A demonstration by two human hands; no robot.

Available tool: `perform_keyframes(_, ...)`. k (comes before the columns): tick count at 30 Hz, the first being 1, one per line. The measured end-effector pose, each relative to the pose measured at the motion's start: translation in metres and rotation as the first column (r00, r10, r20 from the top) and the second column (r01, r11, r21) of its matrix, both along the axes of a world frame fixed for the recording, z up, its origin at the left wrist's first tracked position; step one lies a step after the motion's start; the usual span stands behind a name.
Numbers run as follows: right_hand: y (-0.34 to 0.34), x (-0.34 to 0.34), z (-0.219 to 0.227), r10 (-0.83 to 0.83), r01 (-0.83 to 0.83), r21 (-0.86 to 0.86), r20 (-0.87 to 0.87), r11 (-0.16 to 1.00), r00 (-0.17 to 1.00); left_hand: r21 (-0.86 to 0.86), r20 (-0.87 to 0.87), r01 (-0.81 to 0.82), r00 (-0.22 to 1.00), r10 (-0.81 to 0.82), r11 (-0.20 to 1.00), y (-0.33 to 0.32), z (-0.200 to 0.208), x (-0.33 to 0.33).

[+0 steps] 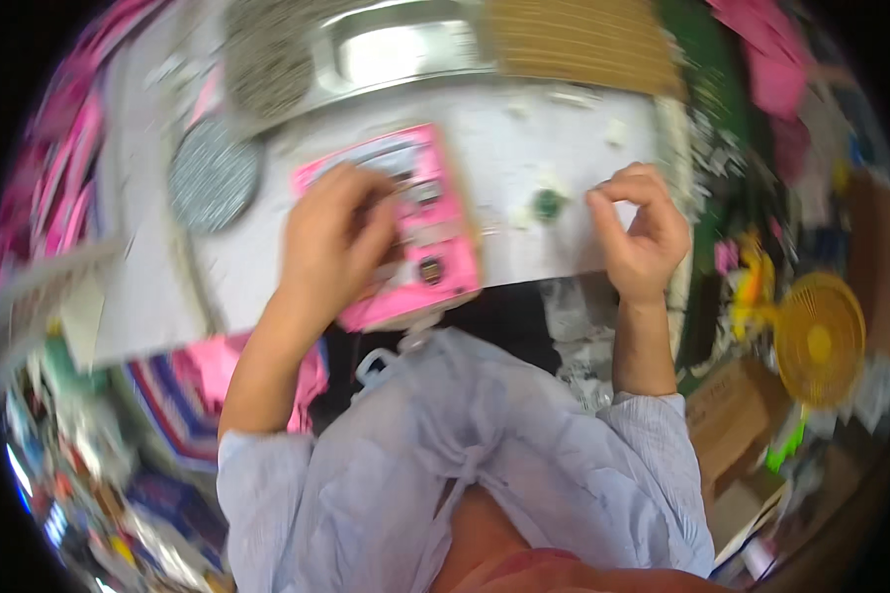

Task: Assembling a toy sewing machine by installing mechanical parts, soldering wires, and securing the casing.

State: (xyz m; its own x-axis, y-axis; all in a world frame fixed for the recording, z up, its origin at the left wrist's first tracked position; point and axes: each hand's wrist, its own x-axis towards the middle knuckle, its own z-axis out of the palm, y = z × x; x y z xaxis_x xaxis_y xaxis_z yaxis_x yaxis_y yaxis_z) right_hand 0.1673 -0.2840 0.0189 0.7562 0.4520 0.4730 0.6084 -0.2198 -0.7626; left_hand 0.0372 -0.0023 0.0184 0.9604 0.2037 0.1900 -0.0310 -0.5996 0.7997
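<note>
A pink, box-shaped package (445, 222) lies slightly turned at the table's near edge, with grey and dark small pieces set in its face. My left hand (331, 237) is over its left half, fingers curled down toward it. The fingertips are blurred, and I cannot make out what they hold, if anything. Off to the right, my right hand (646, 232) is raised near the table's right edge, thumb and forefinger pinched together. Anything between those tips is too small to tell. A small dark green piece (548, 205) lies on the white tabletop, left of my right hand.
A round grey ribbed disc (215, 176) lies left of the package. Along the back are a grey textured mat (267, 69), a metal tray (396, 49) and a brown striped board (583, 42). A yellow fan (819, 341) and a cardboard box (740, 415) stand at right.
</note>
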Motion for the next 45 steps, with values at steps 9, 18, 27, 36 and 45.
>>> perform_keyframes(9,-0.202,0.092,-0.013,-0.405,0.748,0.447,-0.643,0.491,0.65,-0.038,-0.016,-0.019,1.0,0.019,0.999,-0.008,-0.002,-0.005)
perform_keyframes(18,-0.278,0.074,-0.009,-0.519,0.665,0.56,-0.424,0.494,0.742,-0.087,0.079,-0.061,0.995,0.068,0.994,-0.004,0.0,0.001)
perform_keyframes(27,-0.043,-0.02,-0.006,-0.115,0.219,0.327,-0.31,0.919,0.944,0.251,0.143,-0.037,0.99,0.0,0.967,-0.018,-0.002,0.008)
perform_keyframes(36,0.016,-0.023,-0.021,0.306,-0.287,0.194,-0.077,0.938,0.949,0.344,0.101,-0.097,0.993,0.066,0.934,-0.027,-0.015,0.01)
perform_keyframes(45,0.023,-0.022,-0.019,0.305,-0.296,0.153,-0.045,0.943,0.951,0.363,0.106,-0.091,0.993,0.056,0.927,-0.026,-0.016,0.012)
